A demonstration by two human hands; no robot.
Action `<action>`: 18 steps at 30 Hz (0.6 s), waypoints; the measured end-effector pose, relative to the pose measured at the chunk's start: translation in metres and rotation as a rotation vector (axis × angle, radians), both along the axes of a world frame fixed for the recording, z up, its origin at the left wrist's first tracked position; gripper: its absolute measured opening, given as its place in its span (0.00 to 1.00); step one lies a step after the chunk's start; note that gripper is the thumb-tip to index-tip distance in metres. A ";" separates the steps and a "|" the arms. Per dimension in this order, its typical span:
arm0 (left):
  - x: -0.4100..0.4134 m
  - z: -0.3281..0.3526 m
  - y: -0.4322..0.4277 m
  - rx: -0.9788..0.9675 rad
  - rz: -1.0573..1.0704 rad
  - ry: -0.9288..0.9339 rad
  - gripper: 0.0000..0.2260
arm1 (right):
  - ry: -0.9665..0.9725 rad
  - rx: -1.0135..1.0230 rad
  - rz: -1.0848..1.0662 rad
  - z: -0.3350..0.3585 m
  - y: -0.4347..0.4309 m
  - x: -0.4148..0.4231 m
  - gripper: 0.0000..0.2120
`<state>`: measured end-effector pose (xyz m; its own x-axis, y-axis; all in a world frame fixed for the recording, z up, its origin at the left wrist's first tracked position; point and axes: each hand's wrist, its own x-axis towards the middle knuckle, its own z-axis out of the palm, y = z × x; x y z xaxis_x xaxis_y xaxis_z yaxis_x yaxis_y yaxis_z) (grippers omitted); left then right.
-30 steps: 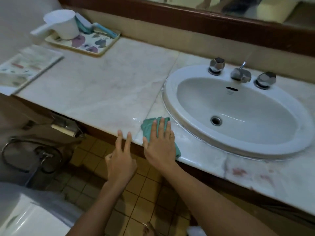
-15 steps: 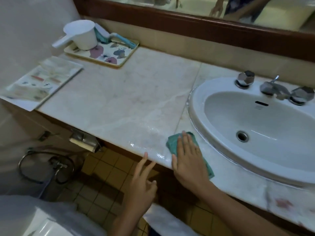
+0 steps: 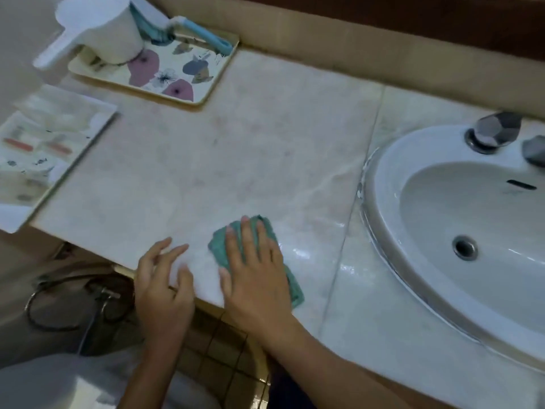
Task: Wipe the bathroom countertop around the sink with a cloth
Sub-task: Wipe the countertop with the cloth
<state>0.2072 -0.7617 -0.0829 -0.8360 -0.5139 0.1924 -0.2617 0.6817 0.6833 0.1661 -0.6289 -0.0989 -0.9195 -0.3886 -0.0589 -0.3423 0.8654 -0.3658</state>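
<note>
The cloth point(image 3: 218, 248), a folded teal pad, lies on the marble tabletop point(image 3: 236, 143) near its front edge, well left of the sink point(image 3: 380, 202) and left of the slab seam point(image 3: 352, 219). The right hand point(image 3: 253, 276) lies flat on top of it, fingers straight and pressing down, not curled around the fabric. The cloth's long axis runs diagonally from far-left to near-right, in line with that hand's fingers. The left hand point(image 3: 162, 287) is just beside it to the left, at the tabletop's front edge, fingers loosely spread and holding nothing; contact with the surface cannot be confirmed. A wet sheen lies between the cloth and the sink rim, while the surface toward the floral tray point(image 3: 219, 75) looks matte. The next stroke probably belongs to the right hand, which alone covers the cloth, with dry area lying forward and left of it.
</note>
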 end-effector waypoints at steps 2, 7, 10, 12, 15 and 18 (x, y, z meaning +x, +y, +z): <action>-0.017 0.000 -0.011 -0.037 -0.020 -0.001 0.15 | 0.021 0.048 0.150 -0.002 0.030 0.028 0.31; -0.062 -0.014 -0.033 -0.098 -0.075 -0.159 0.18 | 0.001 0.183 0.068 0.000 0.155 0.025 0.30; -0.072 -0.023 -0.037 -0.177 -0.068 -0.195 0.16 | -0.011 0.182 -0.116 -0.006 0.144 -0.022 0.30; -0.072 -0.024 -0.036 -0.182 -0.054 -0.184 0.15 | 0.020 0.156 -0.286 -0.008 0.116 -0.063 0.30; -0.071 -0.025 -0.035 -0.182 -0.041 -0.150 0.17 | 0.004 0.104 -0.403 -0.011 0.053 -0.104 0.30; -0.072 -0.026 -0.038 -0.201 -0.043 -0.144 0.18 | 0.031 0.001 -0.196 -0.009 -0.017 -0.088 0.30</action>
<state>0.1355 -0.7996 -0.1093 -0.8823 -0.4409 0.1646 -0.3145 0.8125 0.4908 0.0782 -0.6457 -0.1084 -0.9790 -0.2018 -0.0299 -0.1781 0.9170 -0.3568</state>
